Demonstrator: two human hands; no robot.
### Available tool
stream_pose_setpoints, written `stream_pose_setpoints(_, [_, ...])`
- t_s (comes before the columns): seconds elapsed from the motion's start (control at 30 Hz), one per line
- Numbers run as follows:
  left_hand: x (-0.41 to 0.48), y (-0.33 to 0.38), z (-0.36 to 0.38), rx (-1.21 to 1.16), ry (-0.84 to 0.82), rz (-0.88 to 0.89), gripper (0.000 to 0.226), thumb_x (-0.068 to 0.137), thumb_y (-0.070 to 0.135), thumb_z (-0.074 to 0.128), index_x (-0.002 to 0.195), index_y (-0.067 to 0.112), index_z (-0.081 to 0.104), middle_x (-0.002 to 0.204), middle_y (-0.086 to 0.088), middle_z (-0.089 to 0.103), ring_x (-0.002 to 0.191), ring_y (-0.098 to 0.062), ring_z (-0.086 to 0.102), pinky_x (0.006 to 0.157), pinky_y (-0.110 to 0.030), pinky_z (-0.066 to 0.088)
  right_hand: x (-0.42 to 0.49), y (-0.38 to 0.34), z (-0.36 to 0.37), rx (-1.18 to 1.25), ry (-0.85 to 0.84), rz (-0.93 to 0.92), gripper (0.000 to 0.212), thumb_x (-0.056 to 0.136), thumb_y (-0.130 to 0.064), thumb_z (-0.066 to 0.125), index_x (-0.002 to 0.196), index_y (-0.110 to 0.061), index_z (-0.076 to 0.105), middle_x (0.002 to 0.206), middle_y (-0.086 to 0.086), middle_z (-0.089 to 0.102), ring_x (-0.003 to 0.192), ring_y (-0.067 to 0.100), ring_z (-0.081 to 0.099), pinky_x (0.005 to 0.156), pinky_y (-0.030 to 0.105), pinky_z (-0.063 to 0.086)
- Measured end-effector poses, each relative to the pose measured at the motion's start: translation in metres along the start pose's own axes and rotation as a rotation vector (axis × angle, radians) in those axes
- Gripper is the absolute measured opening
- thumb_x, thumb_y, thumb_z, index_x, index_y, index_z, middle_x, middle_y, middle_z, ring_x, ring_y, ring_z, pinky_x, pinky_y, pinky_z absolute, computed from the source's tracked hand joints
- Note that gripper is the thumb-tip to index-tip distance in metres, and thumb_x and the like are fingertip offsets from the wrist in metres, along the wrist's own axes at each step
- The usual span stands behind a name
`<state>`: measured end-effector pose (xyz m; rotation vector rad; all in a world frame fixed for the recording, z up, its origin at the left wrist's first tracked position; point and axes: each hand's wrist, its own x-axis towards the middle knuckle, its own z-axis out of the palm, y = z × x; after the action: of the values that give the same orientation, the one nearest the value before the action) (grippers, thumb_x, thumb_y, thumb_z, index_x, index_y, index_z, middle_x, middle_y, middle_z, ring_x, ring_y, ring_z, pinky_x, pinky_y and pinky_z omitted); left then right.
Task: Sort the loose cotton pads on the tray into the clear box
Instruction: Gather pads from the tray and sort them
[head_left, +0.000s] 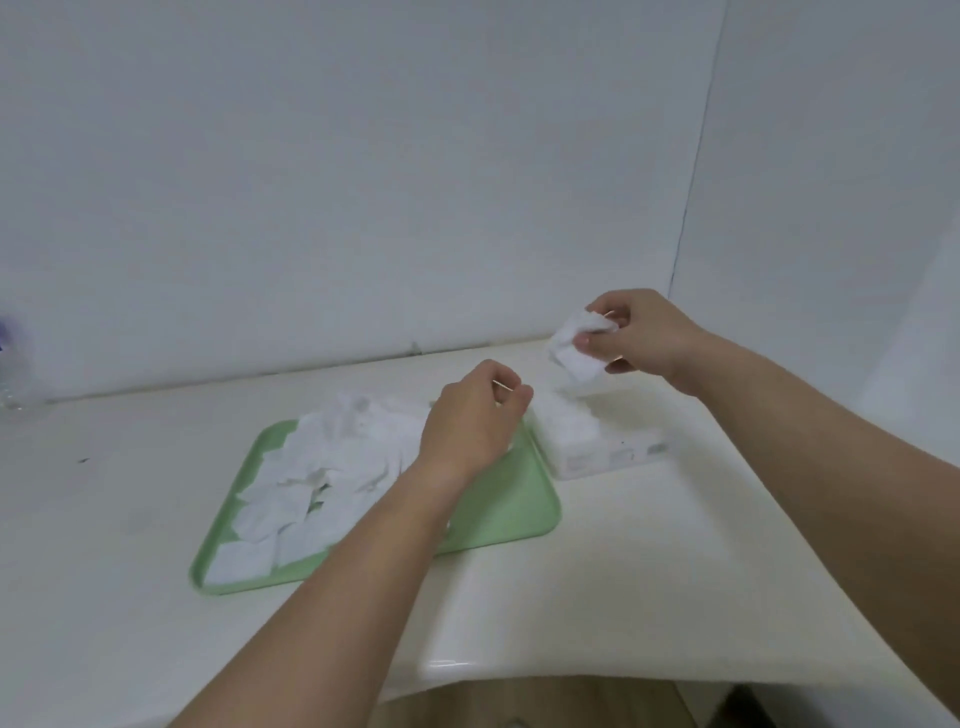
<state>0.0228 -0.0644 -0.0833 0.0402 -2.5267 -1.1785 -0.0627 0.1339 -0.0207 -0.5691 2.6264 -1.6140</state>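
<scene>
Right hand (641, 338): grip closed on a small bunch of cotton pads (576, 345), thumb on the near face, fingers curled round the far side. I see the bunch sticking out of the grip to the left, crumpled.

Directly under that grip, a bit nearer me, is the clear box (608, 452) on the worktop (675, 545). A heap of pads (566, 421) rises past its rim. Bunch and heap look apart, with a small gap between them.

Left hand (472, 421): fingers curled in, back of the hand toward the camera. The palm side is hidden, so I can't tell whether that grip holds a pad or nothing. It sits left of and lower than the right grip, near but not touching it, over the tray's far right corner.

Green tray (498, 504) lies below and left of the left grip, just beside the box. The loose pads (322, 467) cover its left and far part, left of both grips. Green shows at the near right.

Far left of both grips, at the frame edge: a blurred clear bottle (9, 374) with purple on it, against the wall (363, 182).
</scene>
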Motion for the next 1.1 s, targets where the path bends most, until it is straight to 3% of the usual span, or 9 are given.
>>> stream_pose_setpoints(0.17, [0.038, 0.002, 0.033, 0.306, -0.289, 0.077, 0.049, 0.096, 0.037, 0.063, 0.141, 0.021, 0.05, 0.141, -0.001, 0.054, 0.131, -0.023, 0.05, 0.107, -0.038, 0.042, 0.009, 0.026, -0.022, -0.079, 0.059, 0.024, 0.013, 0.088, -0.005, 0.068, 0.096, -0.015, 0.068, 0.093, 0.006, 0.066, 0.084, 0.02, 0.061, 0.077, 0.035, 0.052])
stream_pose_setpoints(0.33, [0.062, -0.006, 0.053, 0.35, -0.369, 0.056, 0.075, 0.084, 0.051, 0.074, 0.147, 0.023, 0.044, 0.146, -0.003, 0.048, 0.134, -0.024, 0.045, 0.107, -0.038, 0.04, 0.017, 0.046, -0.03, -0.166, -0.064, 0.062, 0.017, 0.086, -0.001, 0.065, 0.098, -0.013, 0.068, 0.095, 0.007, 0.067, 0.081, 0.018, 0.063, 0.076, 0.035, 0.054])
stream_pose_setpoints(0.47, [0.078, -0.01, 0.063, 0.43, -0.429, 0.06, 0.087, 0.08, 0.052, 0.077, 0.153, 0.025, 0.037, 0.152, -0.002, 0.043, 0.138, -0.025, 0.041, 0.111, -0.041, 0.038, 0.023, 0.053, -0.027, -0.157, -0.132, 0.039, 0.019, 0.084, 0.0, 0.065, 0.098, -0.012, 0.07, 0.086, 0.001, 0.066, 0.073, 0.014, 0.062, 0.067, 0.026, 0.052])
stream_pose_setpoints(0.63, [0.091, 0.001, 0.08, 0.534, -0.523, 0.127, 0.078, 0.077, 0.052, 0.078, 0.141, 0.024, 0.043, 0.13, -0.003, 0.052, 0.119, -0.027, 0.05, 0.094, -0.038, 0.045, 0.032, 0.063, -0.03, -0.066, -0.153, 0.059, 0.017, 0.087, -0.002, 0.063, 0.097, -0.015, 0.07, 0.092, 0.003, 0.069, 0.084, 0.016, 0.068, 0.081, 0.034, 0.059])
stream_pose_setpoints(0.8, [0.1, 0.002, 0.087, 0.686, -0.637, 0.065, 0.084, 0.075, 0.052, 0.079, 0.142, 0.022, 0.036, 0.127, -0.005, 0.05, 0.117, -0.03, 0.054, 0.095, -0.044, 0.049, 0.035, 0.066, -0.032, -0.045, -0.2, 0.057, 0.017, 0.086, -0.001, 0.065, 0.097, -0.013, 0.071, 0.087, 0.0, 0.069, 0.082, 0.014, 0.067, 0.078, 0.031, 0.058])
stream_pose_setpoints(0.9, [0.102, -0.003, 0.09, 0.729, -0.6, 0.119, 0.072, 0.074, 0.051, 0.077, 0.129, 0.02, 0.043, 0.107, 0.001, 0.055, 0.096, -0.025, 0.058, 0.081, -0.04, 0.052, 0.033, 0.064, -0.032, -0.054, -0.268, 0.039, 0.02, 0.084, 0.0, 0.068, 0.099, -0.012, 0.073, 0.084, -0.002, 0.072, 0.077, 0.009, 0.068, 0.072, 0.023, 0.057])
stream_pose_setpoints(0.97, [0.1, -0.004, 0.089, 0.772, -0.546, 0.156, 0.069, 0.073, 0.05, 0.077, 0.126, 0.021, 0.042, 0.097, 0.005, 0.052, 0.087, -0.022, 0.054, 0.072, -0.035, 0.045, 0.031, 0.063, -0.03, -0.082, -0.317, 0.036, 0.021, 0.084, 0.0, 0.07, 0.101, -0.013, 0.073, 0.085, -0.004, 0.073, 0.075, 0.005, 0.067, 0.066, 0.017, 0.053])
stream_pose_setpoints(1.1, [0.098, -0.005, 0.086, 0.77, -0.467, 0.162, 0.078, 0.069, 0.047, 0.08, 0.136, 0.026, 0.044, 0.096, 0.005, 0.059, 0.086, -0.022, 0.054, 0.07, -0.033, 0.041, 0.029, 0.065, -0.023, -0.196, -0.377, 0.02, 0.02, 0.083, -0.002, 0.071, 0.097, -0.016, 0.073, 0.088, 0.004, 0.073, 0.073, 0.008, 0.063, 0.067, 0.021, 0.05])
